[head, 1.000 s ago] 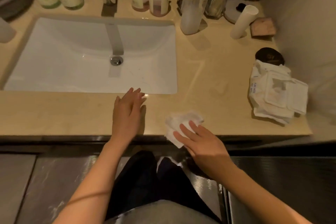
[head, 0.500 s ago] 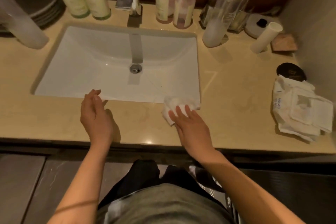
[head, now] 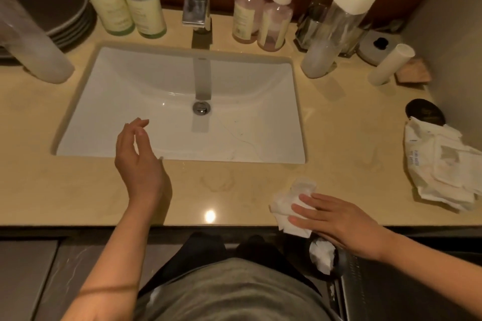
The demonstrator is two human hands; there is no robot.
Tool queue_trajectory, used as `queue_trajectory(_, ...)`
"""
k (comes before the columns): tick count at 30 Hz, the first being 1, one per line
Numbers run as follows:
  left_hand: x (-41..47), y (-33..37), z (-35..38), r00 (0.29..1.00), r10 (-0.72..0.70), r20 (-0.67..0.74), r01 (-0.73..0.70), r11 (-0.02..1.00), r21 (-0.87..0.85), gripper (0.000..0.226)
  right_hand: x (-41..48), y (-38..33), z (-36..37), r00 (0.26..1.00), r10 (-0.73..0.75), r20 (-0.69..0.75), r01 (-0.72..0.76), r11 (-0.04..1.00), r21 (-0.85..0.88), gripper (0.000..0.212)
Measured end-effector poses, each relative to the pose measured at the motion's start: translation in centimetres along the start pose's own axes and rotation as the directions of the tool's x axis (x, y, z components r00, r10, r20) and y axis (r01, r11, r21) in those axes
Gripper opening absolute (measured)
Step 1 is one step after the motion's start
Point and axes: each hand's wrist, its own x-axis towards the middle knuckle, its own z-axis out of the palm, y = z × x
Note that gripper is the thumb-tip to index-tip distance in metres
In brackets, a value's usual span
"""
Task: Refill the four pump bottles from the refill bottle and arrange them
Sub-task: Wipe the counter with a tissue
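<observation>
Two green pump bottles (head: 125,5) stand at the back left of the counter, left of the tap. Two pink pump bottles (head: 260,15) stand upright to the tap's right. A tall clear refill bottle (head: 336,28) with a white cap stands further right. My left hand (head: 138,161) hovers over the sink's front edge, fingers loosely curled, holding nothing. My right hand (head: 336,219) lies flat with straight fingers on a crumpled white tissue (head: 292,203) at the counter's front edge.
A white sink (head: 104,101) fills the counter's middle, under a chrome tap (head: 197,8). Grey plates (head: 65,13) and a frosted bottle (head: 34,41) sit at left. A wipes pack (head: 443,164), black lid (head: 425,112), white tube (head: 391,64) and a bin with tissue (head: 323,255) lie right.
My right hand has slid the tissue rightward and toward the counter's front edge. My left hand stays by the sink front, now raised with fingers curled.
</observation>
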Motion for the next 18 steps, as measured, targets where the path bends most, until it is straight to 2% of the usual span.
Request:
queue_trajectory(4, 0.1, -0.6, -1.5, 0.998, -0.029, -0.061, 0.028, 1.000, -0.014, 0.026, 6.3, -0.9, 0.2, 0.992, -0.125, -0.010, 0.125, 0.992, 0.033, 0.039)
queue_trajectory(8, -0.7, 0.0, -3.1, 0.986, -0.030, -0.164, 0.026, 0.999, -0.023, 0.027, 13.9, -3.8, 1.0, 0.955, -0.285, -0.081, 0.289, 0.957, 0.038, 0.037)
queue_trajectory(11, -2.2, 0.3, -4.0, 0.944, -0.040, -0.329, 0.040, 0.999, -0.007, 0.027, 19.4, -6.9, 1.4, 0.912, -0.387, -0.137, 0.398, 0.915, 0.068, 0.034)
queue_trajectory(14, -3.5, -0.5, -4.4, 0.896, -0.040, -0.442, 0.053, 0.998, 0.018, 0.030, 22.4, -9.5, 0.9, 0.915, -0.362, -0.179, 0.386, 0.913, 0.130, 0.028)
queue_trajectory(18, -6.5, -1.5, -4.2, 0.825, -0.122, -0.553, 0.170, 0.985, 0.037, 0.032, 21.4, -9.3, 0.7, 0.934, -0.339, -0.112, 0.356, 0.913, 0.199, 0.030)
